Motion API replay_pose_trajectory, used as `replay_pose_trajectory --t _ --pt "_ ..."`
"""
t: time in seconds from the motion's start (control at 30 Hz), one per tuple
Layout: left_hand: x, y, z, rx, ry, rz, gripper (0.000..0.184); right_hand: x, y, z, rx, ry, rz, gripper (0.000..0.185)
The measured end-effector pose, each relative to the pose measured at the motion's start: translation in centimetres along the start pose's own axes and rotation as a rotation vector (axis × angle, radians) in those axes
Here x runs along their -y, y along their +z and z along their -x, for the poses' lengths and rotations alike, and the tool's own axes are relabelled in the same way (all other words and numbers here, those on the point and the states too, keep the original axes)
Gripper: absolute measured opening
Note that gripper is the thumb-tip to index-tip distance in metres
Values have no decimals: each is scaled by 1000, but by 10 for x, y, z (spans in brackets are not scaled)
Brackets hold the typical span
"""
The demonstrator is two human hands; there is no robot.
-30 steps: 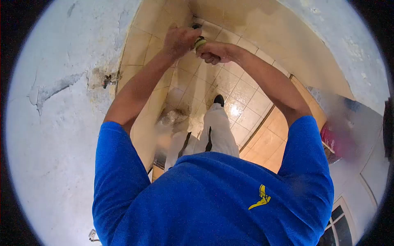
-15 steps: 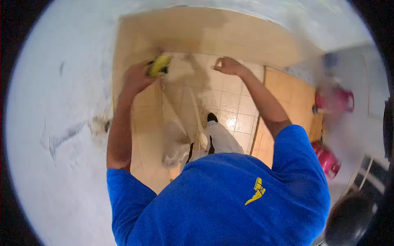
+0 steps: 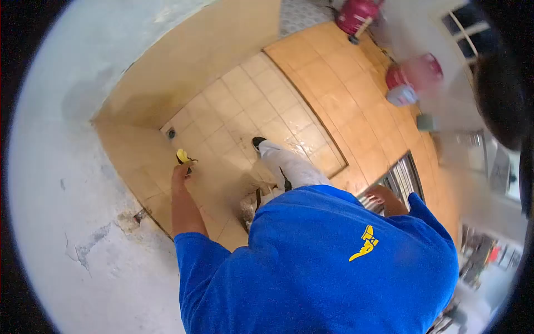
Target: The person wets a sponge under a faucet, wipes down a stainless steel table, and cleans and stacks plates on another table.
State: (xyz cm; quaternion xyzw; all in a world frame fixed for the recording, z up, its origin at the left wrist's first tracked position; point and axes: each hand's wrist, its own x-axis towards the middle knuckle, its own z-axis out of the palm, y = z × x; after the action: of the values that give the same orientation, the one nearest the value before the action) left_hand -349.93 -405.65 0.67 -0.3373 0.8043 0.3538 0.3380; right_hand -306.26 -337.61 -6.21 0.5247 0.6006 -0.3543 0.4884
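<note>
My left hand (image 3: 181,171) is closed around a small yellow-and-black tool (image 3: 182,156), held out above the tiled floor by the left wall. Its exact kind is too small to make out. At the right, my right hand (image 3: 382,196) hangs close to my side with loosely bent fingers and nothing visible in it. Behind that hand lies a ribbed metal panel (image 3: 409,173); whether they touch I cannot tell. A crumpled clear plastic-like thing (image 3: 248,207) shows blurred beside my leg.
Wet-looking pale tiles (image 3: 222,114) end at a raised edge beside orange tiles (image 3: 339,83). A drain (image 3: 171,133) sits in the far corner. One pink gas cylinder (image 3: 356,15) and another pink cylinder (image 3: 420,72) stand along the right. A white wall (image 3: 67,183) with peeling paint rises at left.
My view has turned toward the right. My right hand has dropped back from over the pale tiles to my side. The yellow-and-black tool stays in my left hand, now lower in view.
</note>
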Motion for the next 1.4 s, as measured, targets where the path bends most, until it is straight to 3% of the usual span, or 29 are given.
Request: replay_pose_trajectory --t 0.07,0.13,0.23,0.3,0.4,0.5,0.6,0.7,0.77,0.83,0.9,0.93,1.03,1.1,1.13,1.2,1.3,1.4 --pt "0 -4 -19 189 183 -145 34 -37 32 10 61 -32 -119 29" --pt "-15 7 35 248 77 351 39 -58 56 18 120 -92 -195 28" --pt "15 19 -4 52 -79 175 53 -55 70 22 180 -244 -276 26" --pt "34 30 -22 -199 -25 -638 52 -45 56 16 186 -429 -324 25" --pt "61 61 -33 -218 -12 -671 43 -35 17 -4 187 -815 -421 23" --pt "32 116 74 -69 32 -236 49 -23 -22 27 8 -625 -509 22" --pt "54 184 61 6 -86 -80 63 -49 -85 32 31 -550 -592 22" --pt "35 257 119 -363 153 -1107 65 -97 -156 -6 -59 -503 -717 22" --pt "8 282 169 -63 151 -524 62 -139 -198 -42 -121 -447 -843 20" --pt "14 306 208 67 47 -368 59 -187 -229 -86 -183 -386 -966 15" --pt "22 320 216 36 -106 -626 54 -221 -252 -121 -240 -267 -970 14" --pt "38 328 217 38 -158 -518 50 -225 -266 -129 -204 -282 -901 13" --pt "51 356 291 78 -269 -119 50 -199 -307 -143 -102 -400 -731 15" --pt "53 375 352 151 27 -82 51 -145 -327 -114 -94 -488 -810 17" --pt "61 383 370 182 187 -102 51 -122 -334 -122 -52 -650 -769 19" --pt "77 413 351 146 83 -99 47 -62 -354 -118 -32 -843 -593 17" --pt "47 458 361 201 -54 -152 49 -8 -397 -81 195 -1012 -587 18" --pt "-8 506 361 262 -142 -211 50 7 -438 -102 28 -1169 -302 21"
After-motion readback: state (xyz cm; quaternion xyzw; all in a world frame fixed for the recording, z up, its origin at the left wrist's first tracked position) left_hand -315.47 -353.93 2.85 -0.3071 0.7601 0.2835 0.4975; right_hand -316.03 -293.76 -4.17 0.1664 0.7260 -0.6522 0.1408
